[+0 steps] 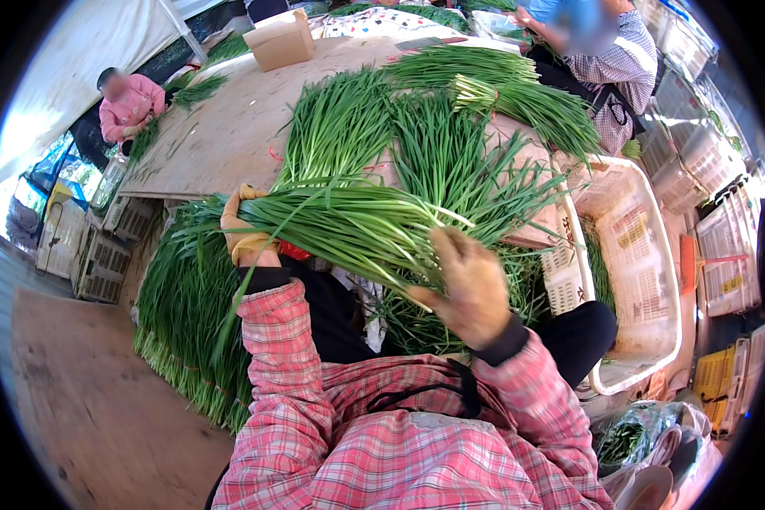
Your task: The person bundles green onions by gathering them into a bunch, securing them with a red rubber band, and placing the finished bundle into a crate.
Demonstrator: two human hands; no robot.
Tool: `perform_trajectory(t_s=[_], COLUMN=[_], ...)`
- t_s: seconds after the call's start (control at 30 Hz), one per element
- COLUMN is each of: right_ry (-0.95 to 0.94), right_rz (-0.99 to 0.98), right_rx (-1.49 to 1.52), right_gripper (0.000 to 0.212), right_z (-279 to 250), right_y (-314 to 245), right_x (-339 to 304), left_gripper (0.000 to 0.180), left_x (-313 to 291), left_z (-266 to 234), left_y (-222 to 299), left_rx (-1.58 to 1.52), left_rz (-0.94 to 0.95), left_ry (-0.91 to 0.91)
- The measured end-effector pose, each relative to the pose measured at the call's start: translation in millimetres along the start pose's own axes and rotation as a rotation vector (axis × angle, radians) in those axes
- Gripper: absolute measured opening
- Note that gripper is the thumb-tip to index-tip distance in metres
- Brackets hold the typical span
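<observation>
Clamped in your left hand (241,228): green bunch (340,223); your right hand (469,287), blurred at the bunch's right end, grip undetermined

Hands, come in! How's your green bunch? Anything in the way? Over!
Left hand around green bunch, leafy end. Right hand at its pale end, blurred, grip unclear. Bunch spans between them. White crate to the right, not between the hands.

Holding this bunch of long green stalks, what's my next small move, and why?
Perhaps even the pale ends of the green bunch with your right hand: some stalks jut past the rest, while your left hand grips its leafier side.
</observation>
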State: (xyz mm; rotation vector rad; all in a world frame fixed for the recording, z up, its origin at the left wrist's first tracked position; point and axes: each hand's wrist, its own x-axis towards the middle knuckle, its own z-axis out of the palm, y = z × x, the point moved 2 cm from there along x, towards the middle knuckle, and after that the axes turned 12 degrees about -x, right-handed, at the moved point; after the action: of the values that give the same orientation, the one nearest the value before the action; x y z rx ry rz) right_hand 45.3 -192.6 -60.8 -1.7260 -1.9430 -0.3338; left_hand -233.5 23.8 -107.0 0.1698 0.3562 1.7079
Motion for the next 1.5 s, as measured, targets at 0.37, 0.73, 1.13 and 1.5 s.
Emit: perform_trajectory(t_s=[0.37, 0.73, 1.13, 1.5], right_ry=[0.02, -0.062, -0.003, -0.142], right_rz=[-0.047, -0.152, 0.134, 0.419], right_rx=[-0.085, 0.104, 0.111, 0.943], right_gripper=[0.019, 0.02, 0.043, 0.014], right_z=[33.8, 15.3, 76.0, 88.3], right_y=[72.1, 36.4, 1.2, 6.9], right_x=[-21.1, -40.9, 0.4, -15.9], left_gripper=[0.013, 0.014, 0.021, 0.019], left_x=[-31.8, 9.6, -5.6, -8.4], left_z=[9.0, -30.8, -37.5, -84.1], left_y=[-34.1, -28.9, -22.6, -17.8], left_rx=[0.204, 0.294, 0.219, -0.018], left_rz=[-0.119, -0.052, -0.136, -0.066], left_ry=[0.05, 0.1, 0.15, 0.184])
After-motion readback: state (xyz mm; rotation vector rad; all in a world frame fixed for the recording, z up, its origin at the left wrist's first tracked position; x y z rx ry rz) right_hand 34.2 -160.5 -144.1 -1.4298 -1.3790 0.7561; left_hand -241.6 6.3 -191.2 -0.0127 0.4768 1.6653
